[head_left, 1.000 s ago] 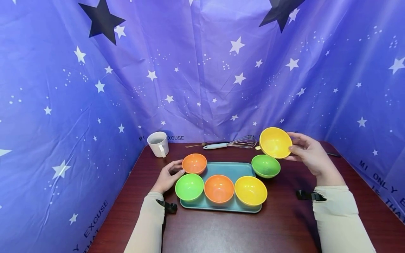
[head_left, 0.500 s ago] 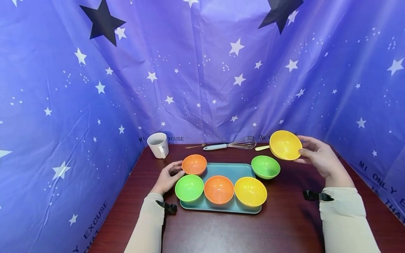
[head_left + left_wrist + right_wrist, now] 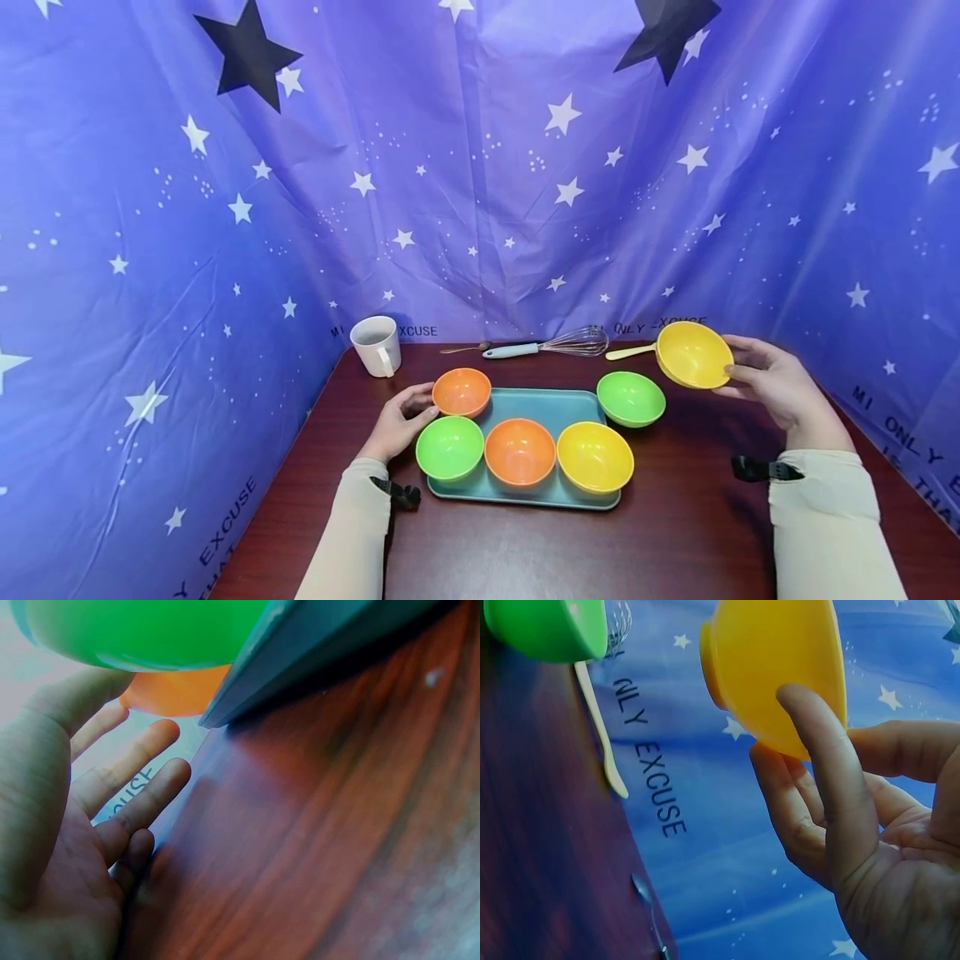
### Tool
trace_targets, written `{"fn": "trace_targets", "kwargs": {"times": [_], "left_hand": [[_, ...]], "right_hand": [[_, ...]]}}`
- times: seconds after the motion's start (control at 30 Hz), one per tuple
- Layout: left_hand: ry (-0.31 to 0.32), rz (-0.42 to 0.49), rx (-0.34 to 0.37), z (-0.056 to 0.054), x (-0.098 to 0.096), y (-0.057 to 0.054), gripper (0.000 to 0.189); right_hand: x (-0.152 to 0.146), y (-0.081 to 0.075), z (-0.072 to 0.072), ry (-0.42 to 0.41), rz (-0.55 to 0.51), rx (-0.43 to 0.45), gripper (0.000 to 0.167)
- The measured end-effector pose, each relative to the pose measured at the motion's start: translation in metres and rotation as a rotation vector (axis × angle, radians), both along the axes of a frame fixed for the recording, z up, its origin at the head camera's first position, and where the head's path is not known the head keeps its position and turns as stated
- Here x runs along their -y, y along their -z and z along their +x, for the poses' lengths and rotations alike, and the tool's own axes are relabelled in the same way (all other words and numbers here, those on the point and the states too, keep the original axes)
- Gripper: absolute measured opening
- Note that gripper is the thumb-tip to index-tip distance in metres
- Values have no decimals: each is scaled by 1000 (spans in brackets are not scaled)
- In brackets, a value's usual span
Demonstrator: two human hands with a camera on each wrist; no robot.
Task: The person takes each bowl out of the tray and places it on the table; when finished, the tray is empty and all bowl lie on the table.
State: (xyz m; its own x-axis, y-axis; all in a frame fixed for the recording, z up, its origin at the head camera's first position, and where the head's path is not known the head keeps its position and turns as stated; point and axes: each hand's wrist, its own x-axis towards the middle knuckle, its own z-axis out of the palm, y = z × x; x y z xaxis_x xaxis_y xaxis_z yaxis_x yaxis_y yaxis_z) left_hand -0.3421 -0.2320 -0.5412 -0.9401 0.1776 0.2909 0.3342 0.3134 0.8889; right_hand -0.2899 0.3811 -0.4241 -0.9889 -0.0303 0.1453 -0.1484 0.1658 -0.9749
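Note:
My right hand point(image 3: 776, 392) pinches the rim side of a yellow bowl point(image 3: 693, 356), thumb outside it. In the right wrist view this bowl point(image 3: 772, 660) is off the table, its foot visible. Beside the back-left orange bowl point(image 3: 462, 392) rests my left hand point(image 3: 397, 423), with thumb and forefinger at the bowl's side. Its other fingers point(image 3: 150, 799) extend loosely in the left wrist view. A green bowl point(image 3: 450, 448), another orange bowl point(image 3: 520, 452) and a second yellow bowl point(image 3: 595, 457) line the front of a teal tray point(image 3: 543, 402). Another green bowl point(image 3: 631, 399) overlaps its back-right corner.
Along the back of the dark red table point(image 3: 585, 550) lie a whisk point(image 3: 547, 343), a thin brown-tipped utensil point(image 3: 467, 347) and a cream-handled utensil point(image 3: 630, 353). A white mug point(image 3: 377, 346) stands back left. A metal spoon point(image 3: 643, 892) shows in the right wrist view. Starry cloth surrounds the table.
My right hand has carried the yellow bowl to the right and slightly down, away from above the right green bowl. More of the cream handle shows. My left hand has stayed in place.

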Motion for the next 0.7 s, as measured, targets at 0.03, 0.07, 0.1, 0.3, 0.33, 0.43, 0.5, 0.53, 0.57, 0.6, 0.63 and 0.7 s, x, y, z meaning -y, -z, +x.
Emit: {"fn": "trace_targets", "kwargs": {"times": [0.03,0.07,0.1,0.3,0.33,0.43,0.5,0.53,0.57,0.6,0.63,0.7], "left_hand": [[0,0,-2,0,0,0,48],[2,1,-5,1,-1,-1,48],[2,-1,-6,2,-1,-1,48],[30,10,-5,17,-7,-21,48],[34,15,-8,19,-7,-24,48],[39,21,-17,23,-8,-29,48],[37,18,-18,18,-6,-21,48],[34,14,-17,14,-4,-17,48],[32,10,-14,11,-3,-13,48],[28,5,-9,8,-1,-10,48],[25,-1,-5,4,0,-6,48],[23,-8,-3,1,2,-2,47]], "right_hand": [[-2,1,0,3,14,7,56],[-3,3,0,6,29,14,57],[-5,4,-1,11,49,20,59],[-14,12,-2,45,126,58,58],[-15,14,-2,48,122,65,57],[-17,17,-2,48,118,73,57],[-18,19,-2,49,119,80,58],[-18,19,-3,47,117,80,57],[-19,20,-3,38,103,79,56],[-20,22,-4,29,72,84,53],[-21,23,-4,19,49,86,51],[-23,26,-5,-6,-4,91,46]]}}
